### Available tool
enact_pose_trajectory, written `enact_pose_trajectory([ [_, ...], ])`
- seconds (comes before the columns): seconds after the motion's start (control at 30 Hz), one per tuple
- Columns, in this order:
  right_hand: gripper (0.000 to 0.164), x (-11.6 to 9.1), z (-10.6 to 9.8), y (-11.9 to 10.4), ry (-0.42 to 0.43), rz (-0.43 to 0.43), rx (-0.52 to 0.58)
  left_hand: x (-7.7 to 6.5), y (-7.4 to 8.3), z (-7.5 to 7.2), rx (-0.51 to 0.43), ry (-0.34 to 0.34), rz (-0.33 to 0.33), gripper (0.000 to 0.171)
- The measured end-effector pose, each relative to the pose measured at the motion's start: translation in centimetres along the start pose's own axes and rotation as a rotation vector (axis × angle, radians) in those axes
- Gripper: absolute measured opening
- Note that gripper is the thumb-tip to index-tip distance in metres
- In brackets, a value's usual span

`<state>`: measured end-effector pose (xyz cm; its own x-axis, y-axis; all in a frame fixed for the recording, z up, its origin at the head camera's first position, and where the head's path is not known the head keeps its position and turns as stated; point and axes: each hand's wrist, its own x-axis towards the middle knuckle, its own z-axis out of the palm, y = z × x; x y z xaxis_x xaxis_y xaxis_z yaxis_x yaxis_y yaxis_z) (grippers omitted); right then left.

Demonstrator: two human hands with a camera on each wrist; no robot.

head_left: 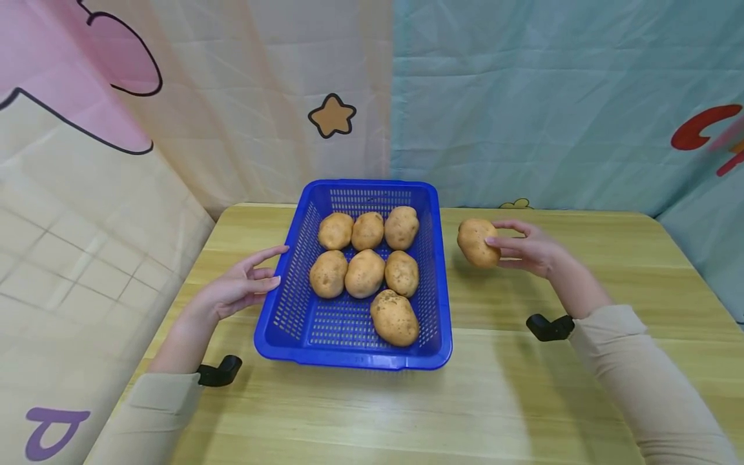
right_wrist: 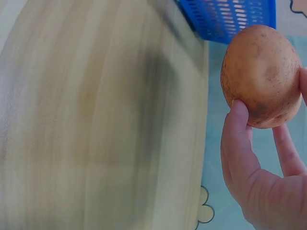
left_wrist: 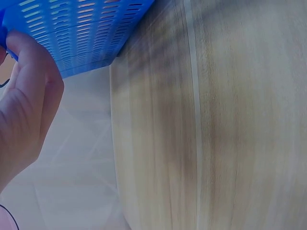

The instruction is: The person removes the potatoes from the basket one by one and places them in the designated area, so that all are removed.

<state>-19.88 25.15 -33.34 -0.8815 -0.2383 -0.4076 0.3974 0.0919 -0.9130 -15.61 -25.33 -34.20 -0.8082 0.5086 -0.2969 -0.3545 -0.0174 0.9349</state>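
Observation:
A potato (head_left: 478,243) is pinched in my right hand (head_left: 526,248), held up over the table just right of the blue basket (head_left: 354,359). The right wrist view shows the thumb and fingers around one end of this potato (right_wrist: 261,76). My left hand (head_left: 241,284) holds the basket's left rim, with the thumb and index fingertips at its edge. In the left wrist view, the left hand (left_wrist: 29,91) has bent fingers against the basket (left_wrist: 81,36). Several potatoes lie inside: two rows of three, plus a larger potato (head_left: 394,318) at the front right.
The basket stands on a wood-grain table (head_left: 372,413). Behind the table hangs a printed curtain (head_left: 523,116), and another patterned cloth (head_left: 75,271) runs along the left. Black wrist mounts stick out at the left cuff (head_left: 221,371) and right cuff (head_left: 549,327).

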Motion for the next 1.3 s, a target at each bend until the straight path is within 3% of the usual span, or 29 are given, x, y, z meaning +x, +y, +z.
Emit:
enact_pose_trajectory([
  [0.87,0.035,3.7,-1.0,2.8,0.104,0.052,0.216,0.0,0.0,0.1,-0.032,-0.004,0.005,0.067],
  [1.3,0.066,5.6,-1.3,1.7,0.162,0.078,0.235,0.1,-0.1,0.0,-0.023,0.015,-0.002,0.066],
])
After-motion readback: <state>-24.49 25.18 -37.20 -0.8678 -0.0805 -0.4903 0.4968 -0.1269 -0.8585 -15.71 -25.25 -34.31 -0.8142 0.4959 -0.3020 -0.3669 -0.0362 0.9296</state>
